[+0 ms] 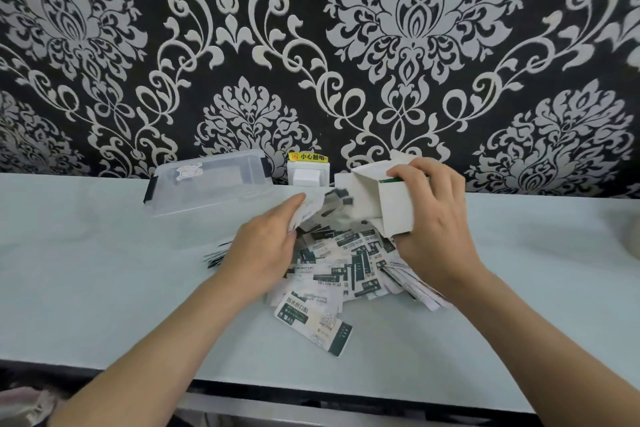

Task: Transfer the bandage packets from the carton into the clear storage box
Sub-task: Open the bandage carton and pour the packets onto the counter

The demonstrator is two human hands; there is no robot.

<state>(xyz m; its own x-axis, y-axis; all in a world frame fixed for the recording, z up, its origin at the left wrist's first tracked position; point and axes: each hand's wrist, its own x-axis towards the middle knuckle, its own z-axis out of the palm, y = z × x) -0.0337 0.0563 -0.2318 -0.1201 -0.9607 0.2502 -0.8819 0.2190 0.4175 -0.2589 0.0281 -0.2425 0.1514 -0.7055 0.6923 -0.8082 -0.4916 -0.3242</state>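
Observation:
A heap of white and dark-green bandage packets (349, 267) lies on the pale table (104, 270) in front of me. My right hand (436, 218) grips the white carton (384, 201), tilted with its open end toward the heap. Over the left side of the heap, my left hand (266, 246) holds a bunch of packets (311, 211) between fingers and thumb. The clear storage box (207, 184) with black side latches stands behind to the left, by the wall, its lid on. One packet (313, 324) lies apart at the near side.
A white wall socket (308, 175) with a yellow warning label sits between the box and the carton. Patterned black and white wallpaper rises behind the table. The table's front edge (311, 388) runs close to my body. A pale rounded object (628, 232) shows at the far right.

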